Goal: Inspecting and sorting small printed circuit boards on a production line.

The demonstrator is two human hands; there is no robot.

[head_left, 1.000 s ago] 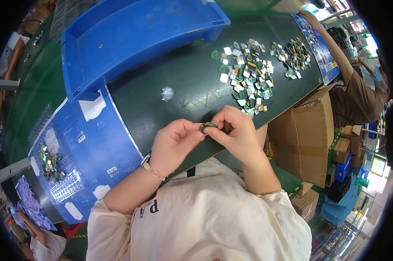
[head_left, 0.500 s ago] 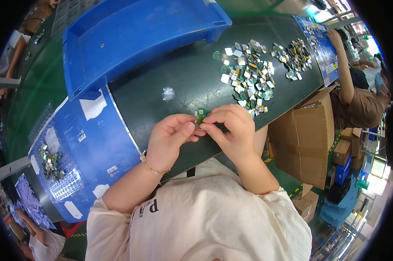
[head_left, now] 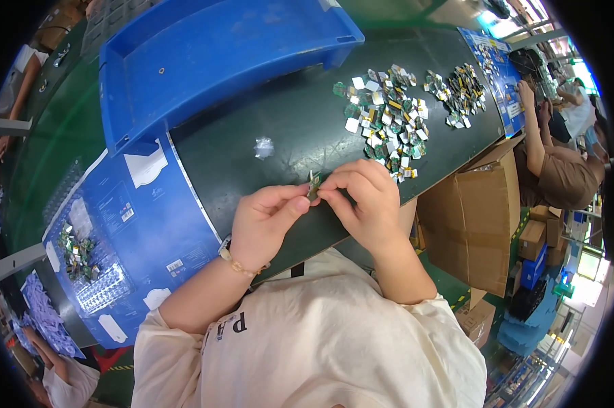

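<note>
Between the fingertips of both hands is a small green circuit board [head_left: 314, 184], tilted nearly edge-on, partly covered by the fingers. My left hand [head_left: 269, 219] pinches it from the left with thumb and fingers. From the right, my right hand [head_left: 362, 199] grips its other side between thumb and forefinger. Both hands are just above the near edge of the dark green table [head_left: 232, 163]. A heap of similar small boards [head_left: 392, 119], some with white or silver pieces, is spread beyond my right hand. A small clear plastic scrap [head_left: 264, 147] lies beyond my left hand.
A large blue bin [head_left: 211, 64] stands at the far left. Blue printed sheets [head_left: 143, 224] lie left, holding a clear blister tray with boards [head_left: 79, 255]. A second pile [head_left: 462, 95] lies far right. A cardboard box [head_left: 467, 224] stands right of the table; co-workers sit on both sides.
The circuit board has turned from face-up to nearly edge-on between my fingers. My left fingers have closed in around it. At the right, a co-worker's arm has shifted lower.
</note>
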